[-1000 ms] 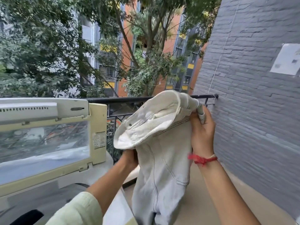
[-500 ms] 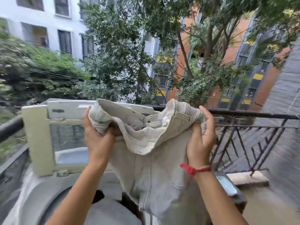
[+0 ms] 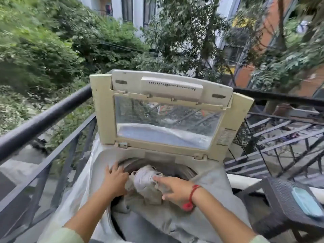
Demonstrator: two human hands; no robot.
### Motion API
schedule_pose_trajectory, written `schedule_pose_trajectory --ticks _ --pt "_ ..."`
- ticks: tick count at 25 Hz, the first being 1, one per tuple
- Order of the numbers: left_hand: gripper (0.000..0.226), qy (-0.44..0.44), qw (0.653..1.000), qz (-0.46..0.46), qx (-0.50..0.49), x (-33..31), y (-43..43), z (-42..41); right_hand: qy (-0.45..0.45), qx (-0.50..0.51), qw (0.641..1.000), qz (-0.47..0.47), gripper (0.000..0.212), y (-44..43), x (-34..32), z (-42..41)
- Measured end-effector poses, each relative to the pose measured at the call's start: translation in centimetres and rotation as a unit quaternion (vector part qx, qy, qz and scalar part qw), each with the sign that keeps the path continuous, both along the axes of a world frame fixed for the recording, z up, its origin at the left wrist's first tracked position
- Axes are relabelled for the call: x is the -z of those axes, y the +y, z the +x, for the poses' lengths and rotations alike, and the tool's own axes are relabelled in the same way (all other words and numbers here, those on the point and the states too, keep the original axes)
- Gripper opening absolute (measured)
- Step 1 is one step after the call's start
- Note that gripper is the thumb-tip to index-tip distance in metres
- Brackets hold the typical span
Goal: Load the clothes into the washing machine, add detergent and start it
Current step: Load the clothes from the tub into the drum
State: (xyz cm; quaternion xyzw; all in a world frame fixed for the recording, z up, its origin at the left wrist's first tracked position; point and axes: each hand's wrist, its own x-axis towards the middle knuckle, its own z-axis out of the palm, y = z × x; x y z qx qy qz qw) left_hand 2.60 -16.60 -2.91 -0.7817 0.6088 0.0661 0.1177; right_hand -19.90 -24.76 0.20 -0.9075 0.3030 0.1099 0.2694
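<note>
A black metal balcony railing [image 3: 43, 118] runs behind a white top-loading washing machine [image 3: 157, 153], whose cream, clear-windowed lid [image 3: 103, 109] stands upright. A pale grey pair of trousers [image 3: 175, 218] lies bunched in the drum mouth, its legs trailing over the near edge. Right of the machine, a dark woven stool [image 3: 280, 199] carries a flat light-blue object [image 3: 305, 202]. The left hand [image 3: 114, 181] rests at the drum rim with fingers spread, against the cloth. The right hand [image 3: 175, 189], a red thread bracelet [image 3: 192, 193] on its wrist, presses the bundle with fingers extended.

Head camera looks down, close over the open washing machine [image 3: 157, 155].
</note>
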Motion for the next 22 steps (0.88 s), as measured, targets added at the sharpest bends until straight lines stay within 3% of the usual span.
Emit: schedule_pose_trajectory --ticks 1,2,5,8,10,12,14,17,20,22 --pt "0.059 0.008 0.996 0.089 0.014 1.5 0.2 -0.1 0.027 -0.012 0.999 0.030 0.070 0.1 1.1 -0.8" --pt "0.059 0.025 0.992 0.122 0.028 2.5 0.1 -0.3 0.013 0.005 1.000 0.024 0.069 0.0 1.7 -1.7" --pt "0.083 0.069 0.991 0.088 0.077 4.3 -1.6 -2.2 -0.090 0.157 0.981 -0.074 0.078 -1.3 1.3 -6.8" --pt "0.125 0.095 0.977 0.070 0.179 5.5 -4.0 -7.3 -0.075 0.304 0.940 -0.135 0.107 -2.7 0.9 -14.7" --pt "0.141 0.104 0.959 0.073 0.255 6.5 -5.0 -11.9 -0.068 0.372 0.926 -0.013 0.123 -1.9 1.9 -18.6" --pt "0.146 0.134 0.942 0.077 0.297 7.9 -5.7 -16.2 -0.089 0.363 0.921 0.109 0.128 0.4 3.8 -19.8" --pt "0.146 0.200 0.931 0.078 0.294 8.9 -6.3 -18.7 -0.107 0.386 0.913 0.072 0.117 2.5 5.9 -19.7" --pt "0.131 0.311 0.916 0.049 0.249 9.3 -7.1 -19.5 -0.144 0.458 0.876 -0.052 0.070 4.0 6.8 -19.0" --pt "0.082 0.370 0.906 -0.001 0.204 8.4 -6.3 -19.2 -0.084 0.483 0.856 -0.163 0.032 5.4 5.7 -17.8" --pt "0.055 0.396 0.896 -0.032 0.200 7.2 -5.3 -18.9 -0.066 0.489 0.841 -0.220 0.021 6.9 4.4 -16.6"
